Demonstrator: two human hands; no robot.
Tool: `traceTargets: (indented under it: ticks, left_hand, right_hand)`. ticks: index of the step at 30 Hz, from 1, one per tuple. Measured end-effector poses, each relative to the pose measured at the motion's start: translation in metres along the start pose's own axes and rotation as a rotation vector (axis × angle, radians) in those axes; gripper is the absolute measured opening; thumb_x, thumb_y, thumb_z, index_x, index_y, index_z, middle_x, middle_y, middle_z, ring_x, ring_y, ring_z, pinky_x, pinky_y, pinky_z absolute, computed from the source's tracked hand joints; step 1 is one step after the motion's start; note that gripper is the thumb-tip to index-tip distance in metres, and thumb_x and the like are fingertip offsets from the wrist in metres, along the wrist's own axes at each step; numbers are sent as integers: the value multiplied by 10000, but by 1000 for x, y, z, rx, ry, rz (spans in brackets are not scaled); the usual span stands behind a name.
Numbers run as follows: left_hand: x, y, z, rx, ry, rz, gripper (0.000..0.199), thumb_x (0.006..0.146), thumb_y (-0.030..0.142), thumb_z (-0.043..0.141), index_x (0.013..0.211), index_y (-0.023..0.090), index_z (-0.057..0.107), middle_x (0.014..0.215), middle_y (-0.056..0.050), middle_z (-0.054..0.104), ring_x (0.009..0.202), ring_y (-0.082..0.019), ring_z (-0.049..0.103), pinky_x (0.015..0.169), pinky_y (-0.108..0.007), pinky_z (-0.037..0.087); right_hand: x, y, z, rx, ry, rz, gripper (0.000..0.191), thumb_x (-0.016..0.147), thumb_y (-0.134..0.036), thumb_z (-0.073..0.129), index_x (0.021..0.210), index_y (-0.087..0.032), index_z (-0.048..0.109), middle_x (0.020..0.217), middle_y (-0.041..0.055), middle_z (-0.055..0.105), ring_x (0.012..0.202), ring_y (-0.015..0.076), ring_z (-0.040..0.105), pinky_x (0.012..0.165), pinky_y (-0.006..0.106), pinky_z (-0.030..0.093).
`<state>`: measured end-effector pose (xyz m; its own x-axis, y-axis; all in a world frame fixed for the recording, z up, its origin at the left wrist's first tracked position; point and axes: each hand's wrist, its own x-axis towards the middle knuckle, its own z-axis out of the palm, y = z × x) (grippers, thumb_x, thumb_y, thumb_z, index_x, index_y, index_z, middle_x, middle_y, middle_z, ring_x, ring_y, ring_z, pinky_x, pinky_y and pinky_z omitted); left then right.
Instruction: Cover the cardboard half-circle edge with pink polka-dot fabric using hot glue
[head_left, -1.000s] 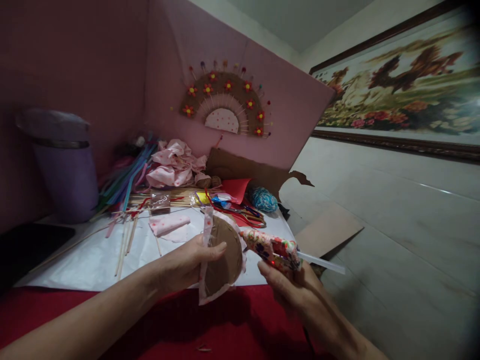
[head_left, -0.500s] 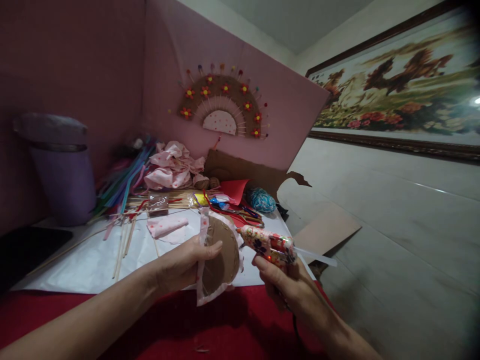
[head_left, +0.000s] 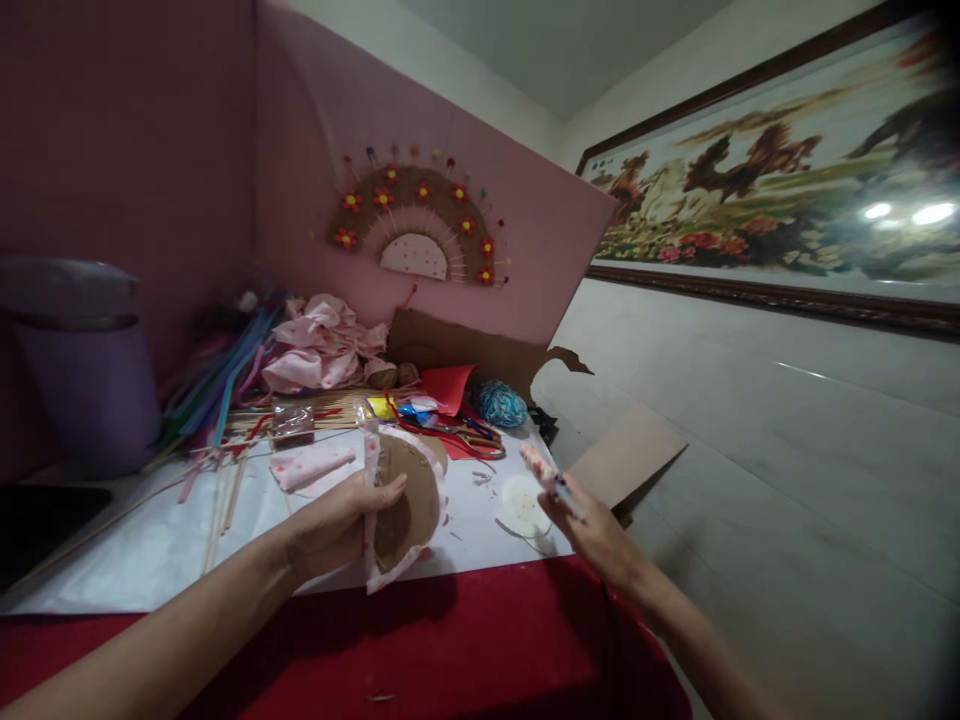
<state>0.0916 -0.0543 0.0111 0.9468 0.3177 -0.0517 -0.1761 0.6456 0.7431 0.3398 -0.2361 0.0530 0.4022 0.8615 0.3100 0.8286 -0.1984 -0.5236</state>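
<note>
My left hand (head_left: 360,515) is closed on a half-round cardboard piece (head_left: 412,505), its thumb lying across the brown face. Pink dotted fabric (head_left: 373,560) wraps over the edges of that piece. To the right, my right hand (head_left: 589,525) grips a flower-patterned hot glue gun (head_left: 544,468), held low at the table's right edge and apart from the cardboard. Just left of the gun, a round white pad (head_left: 523,506) lies on the white table cover (head_left: 480,545).
Scissors (head_left: 480,437), a blue yarn ball (head_left: 502,403), red sheet (head_left: 448,388) and crumpled pink fabric (head_left: 326,345) sit at the back. Thin sticks (head_left: 225,500) lie left, near a purple bin (head_left: 86,380). A decorated half-round fan (head_left: 424,192) is on the pink board (head_left: 525,220).
My right hand has moved the glue gun away from the cardboard, down to the right, uncovering the white pad. The view has turned slightly right; my left hand still holds the piece.
</note>
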Motion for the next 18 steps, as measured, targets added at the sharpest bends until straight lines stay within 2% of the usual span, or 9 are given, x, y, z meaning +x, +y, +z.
traceTargets:
  ticks: [1,4,8,10,11,13,15,16,18]
  left_hand:
    - [0,1,0,-3,0,5,257,871,233,547,1093,126,621,976,-161,702,945,-308,645,870,-582,463]
    - [0,2,0,-6,-6,17,243,875,233,542,1076,129,631,963,-154,706,890,-278,657,878,-574,464]
    - [-1,3,2,-4,-21,16,249,885,235,526,1079,124,635,980,-158,705,886,-269,658,883,-579,459]
    - [-1,4,3,-28,-37,15,268,890,234,518,1105,119,628,1024,-175,696,960,-295,643,894,-587,450]
    - [-1,4,4,-45,-47,17,278,890,232,516,1119,115,624,1048,-185,690,996,-309,632,898,-587,448]
    - [-2,6,6,-80,-53,27,290,891,234,513,1130,111,623,1068,-193,686,1029,-321,623,902,-584,450]
    - [-2,9,8,-99,-15,56,285,894,234,507,1112,104,636,1055,-189,694,1024,-321,629,911,-583,448]
    - [-3,11,9,-106,11,85,276,893,230,508,1096,102,645,1045,-183,700,1017,-318,634,918,-580,446]
    - [-4,17,10,-107,55,152,266,890,232,515,1069,99,660,1036,-173,706,999,-308,645,933,-552,449]
  right_hand:
    - [-5,8,3,-117,-78,13,264,902,-384,433,998,-186,579,825,58,664,722,200,611,619,265,419]
    - [-18,29,14,-399,-159,24,284,911,-234,347,1098,-172,551,1035,119,650,856,225,617,714,297,415]
    - [-23,43,16,-532,-241,21,308,866,-204,422,1130,-147,569,1073,145,628,954,247,598,810,329,417]
    - [-19,36,11,-550,-210,2,389,813,-245,527,1179,-119,562,1082,171,625,988,290,579,835,375,417]
    - [-17,28,8,-549,-144,-9,430,790,-258,560,1191,-103,560,1084,188,625,990,314,572,836,404,416]
    - [-13,3,7,-446,59,-55,381,802,-287,551,1135,-107,595,1032,185,640,959,319,572,819,419,414]
    - [-10,-29,14,-125,172,-118,273,888,-320,438,980,-157,637,935,129,662,846,242,597,745,347,437]
    - [-8,-45,21,58,169,-109,299,908,-367,417,874,-169,638,803,91,659,724,201,593,659,306,440]
    - [-3,-73,41,381,51,-27,356,912,-447,421,784,-170,605,611,31,604,576,151,550,546,254,416]
